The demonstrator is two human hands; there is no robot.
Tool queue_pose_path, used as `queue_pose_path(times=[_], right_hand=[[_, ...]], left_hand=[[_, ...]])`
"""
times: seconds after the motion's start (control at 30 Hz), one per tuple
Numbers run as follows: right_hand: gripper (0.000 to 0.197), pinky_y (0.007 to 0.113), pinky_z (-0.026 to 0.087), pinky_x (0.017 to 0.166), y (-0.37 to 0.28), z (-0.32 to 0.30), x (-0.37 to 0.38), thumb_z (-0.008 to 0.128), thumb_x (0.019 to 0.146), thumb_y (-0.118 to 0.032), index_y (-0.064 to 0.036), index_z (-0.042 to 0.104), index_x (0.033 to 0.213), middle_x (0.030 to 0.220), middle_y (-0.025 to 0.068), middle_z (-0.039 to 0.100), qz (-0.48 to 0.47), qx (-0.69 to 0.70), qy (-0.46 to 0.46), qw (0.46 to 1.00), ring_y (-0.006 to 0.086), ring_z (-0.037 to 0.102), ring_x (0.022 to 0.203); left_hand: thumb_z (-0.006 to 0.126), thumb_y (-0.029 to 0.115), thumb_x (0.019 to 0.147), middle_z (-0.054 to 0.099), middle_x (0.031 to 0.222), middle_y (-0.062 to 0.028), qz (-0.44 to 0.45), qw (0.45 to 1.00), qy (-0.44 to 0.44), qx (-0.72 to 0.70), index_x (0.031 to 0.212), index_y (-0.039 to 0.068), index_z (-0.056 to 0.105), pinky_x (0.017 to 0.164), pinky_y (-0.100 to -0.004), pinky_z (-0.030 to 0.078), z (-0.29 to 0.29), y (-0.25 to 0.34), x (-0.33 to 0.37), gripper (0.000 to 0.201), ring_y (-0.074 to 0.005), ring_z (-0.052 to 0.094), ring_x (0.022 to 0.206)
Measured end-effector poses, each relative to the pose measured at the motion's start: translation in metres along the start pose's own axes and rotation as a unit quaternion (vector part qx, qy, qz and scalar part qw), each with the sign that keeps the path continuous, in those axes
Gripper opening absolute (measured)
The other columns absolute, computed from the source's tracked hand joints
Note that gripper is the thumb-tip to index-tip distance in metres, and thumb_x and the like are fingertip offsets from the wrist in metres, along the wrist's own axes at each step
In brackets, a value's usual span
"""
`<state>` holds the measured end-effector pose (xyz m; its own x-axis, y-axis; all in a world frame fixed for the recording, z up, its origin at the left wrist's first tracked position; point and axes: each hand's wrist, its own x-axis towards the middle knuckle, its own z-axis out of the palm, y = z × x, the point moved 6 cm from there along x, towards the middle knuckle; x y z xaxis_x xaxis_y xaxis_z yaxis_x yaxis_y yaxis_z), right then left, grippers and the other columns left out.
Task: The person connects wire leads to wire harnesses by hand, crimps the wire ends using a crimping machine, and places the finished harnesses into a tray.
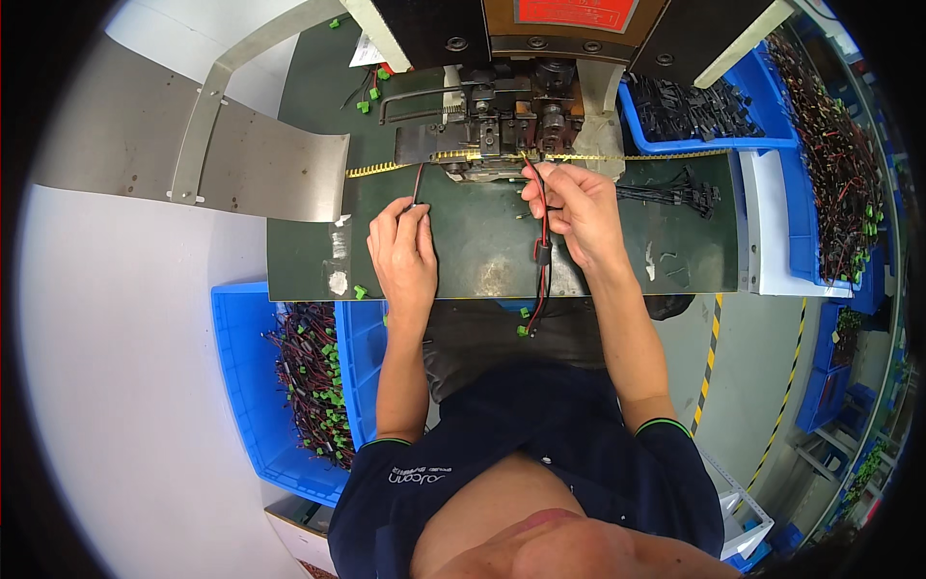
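While the right hand [571,207] pinches a red-and-black wire [542,251] at the crimping machine [502,125], the left hand [403,249] has its grip closed on another wire [418,183] above the green table [482,241].

Navy short-sleeved polo shirt [540,425] — green-edged cuffs, white chest lettering.

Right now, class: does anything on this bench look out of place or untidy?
Yes. Loose green connectors lie scattered on the dark work mat, some beside the press, away from the blue bin holding the other wire harnesses.
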<state>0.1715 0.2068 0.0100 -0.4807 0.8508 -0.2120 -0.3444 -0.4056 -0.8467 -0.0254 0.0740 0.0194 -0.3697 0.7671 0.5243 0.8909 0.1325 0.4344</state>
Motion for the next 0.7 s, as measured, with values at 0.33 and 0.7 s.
queue_pose_path(times=[0.33, 0.7], right_hand=[[0.022, 0.019, 0.028, 0.044, 0.003, -0.002, 0.002, 0.064, 0.101, -0.015, 0.0053, 0.073, 0.103, 0.084, 0.0093, 0.073, 0.003, 0.004, 0.005, 1.0, 0.0081, 0.06, 0.061], [0.027, 0.022, 0.041, 0.045, -0.026, -0.019, -0.081, 0.063, 0.103, -0.018, 0.0069, 0.073, 0.1, 0.071, 0.0064, 0.07, 0.09, -0.201, -0.09, 0.971, 0.008, 0.062, 0.056]], left_hand=[[0.081, 0.004, 0.085, 0.06, 0.09, -0.0093, -0.054, 0.992, 0.026, -0.113, 0.087, 0.002, 0.06, 0.062, -0.035, 0.046, -0.003, -0.006, -0.002, 0.021, -0.0219, 0.053, 0.069], [0.073, -0.004, 0.09, 0.068, 0.085, 0.0007, -0.216, 0.893, -0.095, -0.384, 0.132, -0.002, 0.058, 0.056, -0.0176, 0.037, -0.003, -0.029, -0.006, 0.044, -0.0016, 0.043, 0.061]])
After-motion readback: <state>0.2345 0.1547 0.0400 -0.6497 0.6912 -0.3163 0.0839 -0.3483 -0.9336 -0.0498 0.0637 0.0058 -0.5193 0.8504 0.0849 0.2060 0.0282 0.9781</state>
